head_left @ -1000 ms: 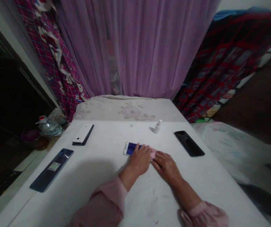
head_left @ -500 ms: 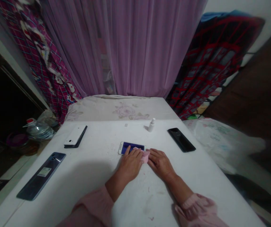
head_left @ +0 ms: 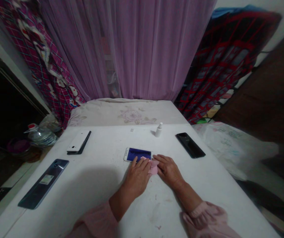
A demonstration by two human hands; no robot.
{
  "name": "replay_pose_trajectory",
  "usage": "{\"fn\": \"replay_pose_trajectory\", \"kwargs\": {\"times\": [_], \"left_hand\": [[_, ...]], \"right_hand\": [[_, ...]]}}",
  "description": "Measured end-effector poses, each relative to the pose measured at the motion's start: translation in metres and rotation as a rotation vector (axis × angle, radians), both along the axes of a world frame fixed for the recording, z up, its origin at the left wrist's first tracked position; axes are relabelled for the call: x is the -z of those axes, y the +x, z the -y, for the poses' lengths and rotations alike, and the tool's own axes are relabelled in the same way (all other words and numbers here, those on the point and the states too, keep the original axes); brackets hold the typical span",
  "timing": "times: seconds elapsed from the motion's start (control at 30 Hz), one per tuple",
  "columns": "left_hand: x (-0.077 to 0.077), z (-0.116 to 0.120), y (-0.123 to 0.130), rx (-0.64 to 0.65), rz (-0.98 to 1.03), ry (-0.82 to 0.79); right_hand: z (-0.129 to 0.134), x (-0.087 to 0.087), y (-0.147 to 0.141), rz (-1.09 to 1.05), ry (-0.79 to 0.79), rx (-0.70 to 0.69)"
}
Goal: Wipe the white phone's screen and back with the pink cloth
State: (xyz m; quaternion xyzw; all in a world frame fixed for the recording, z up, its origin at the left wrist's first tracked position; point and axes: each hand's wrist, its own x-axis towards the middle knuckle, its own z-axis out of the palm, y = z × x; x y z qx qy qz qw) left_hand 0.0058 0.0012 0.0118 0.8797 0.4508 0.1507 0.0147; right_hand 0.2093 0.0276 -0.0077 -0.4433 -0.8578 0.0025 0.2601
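A white smartphone (head_left: 138,152) with a blue-lit screen lies face up on the white-covered table. My left hand (head_left: 138,175) presses a folded pink cloth (head_left: 153,168) against the phone's near edge, its fingers over the cloth. At the phone's right end rests my right hand (head_left: 168,170), fingers closed together by the phone's corner and the cloth. Its fingertips are partly hidden, but they appear to hold the phone's edge. Beyond the phone stands a small white spray bottle (head_left: 159,130).
A black phone (head_left: 190,145) lies to the right. On the left are a white phone (head_left: 77,142) on top of a dark one, and a dark grey phone (head_left: 44,185) with a label. A water bottle (head_left: 41,135) stands beside the table; purple curtains (head_left: 142,49) hang behind.
My left hand has slid toward me with the pink cloth, from over the screen to its near edge, uncovering more of the screen. My right hand stays at the phone's right end.
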Motion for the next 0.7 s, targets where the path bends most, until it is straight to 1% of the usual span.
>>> {"fn": "replay_pose_trajectory", "kwargs": {"times": [0.1,0.27,0.37,0.47,0.57,0.7], "left_hand": [[0.001,0.0,0.0,0.005,0.009,0.003],[-0.004,-0.016,0.01,-0.028,-0.019,0.012],[-0.006,-0.013,0.01,-0.033,-0.012,0.01],[-0.004,-0.001,-0.002,-0.039,0.008,0.003],[-0.001,0.009,-0.022,-0.066,0.027,0.017],[0.002,0.008,-0.051,-0.129,0.013,0.043]], "right_hand": [[0.0,0.0,0.0,0.002,0.004,0.008],[0.0,-0.005,-0.001,0.015,0.003,-0.001],[0.001,-0.006,-0.001,0.023,-0.007,0.006],[0.001,-0.003,-0.001,0.024,-0.008,0.026],[0.001,0.0,-0.001,0.01,0.004,0.036],[0.001,0.002,-0.001,0.0,0.022,0.036]]}}
